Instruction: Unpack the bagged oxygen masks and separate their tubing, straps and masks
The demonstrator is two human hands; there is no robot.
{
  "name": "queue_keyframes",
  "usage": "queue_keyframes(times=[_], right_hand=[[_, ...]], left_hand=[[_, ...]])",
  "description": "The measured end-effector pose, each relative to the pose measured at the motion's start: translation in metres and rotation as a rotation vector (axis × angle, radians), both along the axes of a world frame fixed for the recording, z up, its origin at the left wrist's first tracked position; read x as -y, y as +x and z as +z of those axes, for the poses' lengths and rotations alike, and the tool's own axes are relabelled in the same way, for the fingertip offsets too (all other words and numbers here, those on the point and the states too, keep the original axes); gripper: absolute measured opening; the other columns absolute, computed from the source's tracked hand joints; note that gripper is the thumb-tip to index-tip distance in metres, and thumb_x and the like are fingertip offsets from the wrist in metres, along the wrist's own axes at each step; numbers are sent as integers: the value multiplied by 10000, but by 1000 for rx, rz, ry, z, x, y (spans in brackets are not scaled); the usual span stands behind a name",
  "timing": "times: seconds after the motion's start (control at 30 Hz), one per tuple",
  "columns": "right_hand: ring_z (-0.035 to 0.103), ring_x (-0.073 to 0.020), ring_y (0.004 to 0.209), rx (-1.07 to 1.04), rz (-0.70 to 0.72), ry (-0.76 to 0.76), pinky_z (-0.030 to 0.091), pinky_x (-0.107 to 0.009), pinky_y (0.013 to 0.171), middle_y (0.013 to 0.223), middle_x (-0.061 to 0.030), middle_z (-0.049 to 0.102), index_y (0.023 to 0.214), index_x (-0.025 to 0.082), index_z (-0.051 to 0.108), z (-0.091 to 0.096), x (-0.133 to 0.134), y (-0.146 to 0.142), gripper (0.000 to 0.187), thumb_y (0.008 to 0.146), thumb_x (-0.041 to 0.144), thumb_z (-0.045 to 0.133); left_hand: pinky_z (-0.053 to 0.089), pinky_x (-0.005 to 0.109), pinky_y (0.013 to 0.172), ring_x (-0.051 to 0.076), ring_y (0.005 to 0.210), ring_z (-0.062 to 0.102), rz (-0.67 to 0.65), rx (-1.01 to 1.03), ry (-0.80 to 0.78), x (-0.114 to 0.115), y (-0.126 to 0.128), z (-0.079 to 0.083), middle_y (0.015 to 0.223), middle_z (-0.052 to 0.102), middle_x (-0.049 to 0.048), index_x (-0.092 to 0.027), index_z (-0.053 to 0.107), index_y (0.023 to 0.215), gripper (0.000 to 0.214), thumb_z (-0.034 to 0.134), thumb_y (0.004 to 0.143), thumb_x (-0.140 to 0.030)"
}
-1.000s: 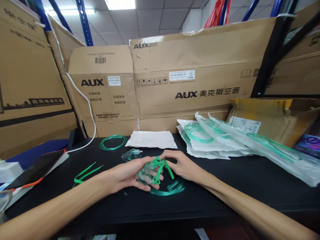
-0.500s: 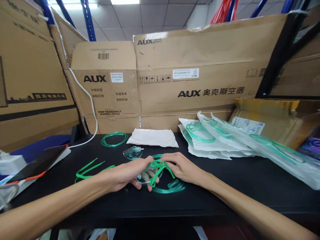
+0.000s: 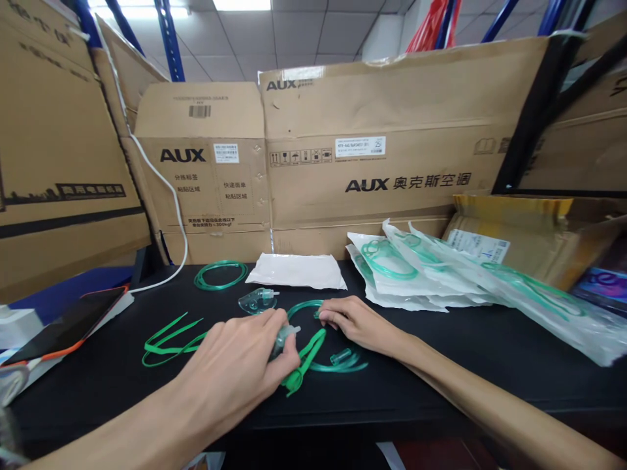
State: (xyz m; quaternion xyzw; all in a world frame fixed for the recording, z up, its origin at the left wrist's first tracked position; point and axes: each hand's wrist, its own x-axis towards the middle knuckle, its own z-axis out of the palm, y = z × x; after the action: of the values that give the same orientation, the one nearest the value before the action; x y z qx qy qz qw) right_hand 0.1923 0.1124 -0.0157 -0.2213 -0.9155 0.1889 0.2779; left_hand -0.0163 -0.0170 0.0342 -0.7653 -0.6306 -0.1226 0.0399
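My left hand (image 3: 240, 365) is closed, palm down, around a clear plastic mask (image 3: 283, 338) on the black table (image 3: 465, 365); most of the mask is hidden under the fingers. A green elastic strap (image 3: 304, 362) trails out from under that hand. My right hand (image 3: 355, 323) pinches the coiled green tubing (image 3: 337, 362) at its far side, fingers pressed together. A second clear mask (image 3: 257, 301) lies just behind my hands.
Loose green straps (image 3: 169, 339) lie to the left, another tubing coil (image 3: 220, 275) and a white flat pouch (image 3: 296, 271) behind. Sealed bags with green tubing (image 3: 441, 274) are piled at the right. A phone (image 3: 63, 326) lies at the left edge. Cardboard boxes (image 3: 372, 130) wall the back.
My left hand turned palm down and drew the mask nearer to me and left. The green strap stretched out flat. My right hand stayed on the tubing coil.
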Motion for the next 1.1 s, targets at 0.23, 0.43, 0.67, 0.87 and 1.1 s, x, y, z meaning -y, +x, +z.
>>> queue_keyframes(times=[0.23, 0.43, 0.67, 0.87, 1.1], right_hand=[[664, -199, 895, 40, -106, 52, 508, -331, 860, 1007, -69, 716, 1175, 209, 716, 7, 7, -2, 272, 994, 342, 563], [597, -232, 1190, 5, -177, 120, 441, -406, 1058, 1274, -89, 644, 1306, 253, 657, 28, 7, 11, 326, 1014, 308, 522], [633, -236, 1180, 94, -314, 165, 473, -427, 1068, 1275, -86, 673, 1222, 256, 716, 17, 39, 62, 326, 1027, 378, 483], [698, -268, 1095, 18, -401, 189, 563, -417, 978, 1193, -100, 725, 1082, 264, 785, 2, 52, 86, 357, 993, 465, 503], [720, -299, 1032, -155, -525, 180, 584, -430, 924, 1127, -106, 757, 977, 263, 801, 2, 49, 87, 371, 948, 528, 542]], left_hand=[[367, 376, 774, 296, 876, 649, -125, 245, -119, -10, -11, 4, 1002, 714, 51, -275, 651, 983, 301, 399, 997, -439], [407, 438, 870, 366, 1066, 613, -131, 147, 42, -27, -6, 6, 1115, 693, 135, -211, 674, 1139, 432, 407, 1008, -525], [407, 506, 1012, 387, 1188, 546, -464, -21, 160, -27, 45, 0, 1143, 678, 190, -104, 693, 1146, 522, 459, 994, -546], [443, 524, 981, 420, 1120, 616, -473, -55, -26, -61, 83, -11, 1015, 719, 256, -67, 755, 1044, 655, 522, 908, -664], [512, 484, 832, 428, 1039, 664, -503, 65, -341, -89, 103, 9, 1015, 744, 231, -152, 772, 985, 578, 755, 668, -634]])
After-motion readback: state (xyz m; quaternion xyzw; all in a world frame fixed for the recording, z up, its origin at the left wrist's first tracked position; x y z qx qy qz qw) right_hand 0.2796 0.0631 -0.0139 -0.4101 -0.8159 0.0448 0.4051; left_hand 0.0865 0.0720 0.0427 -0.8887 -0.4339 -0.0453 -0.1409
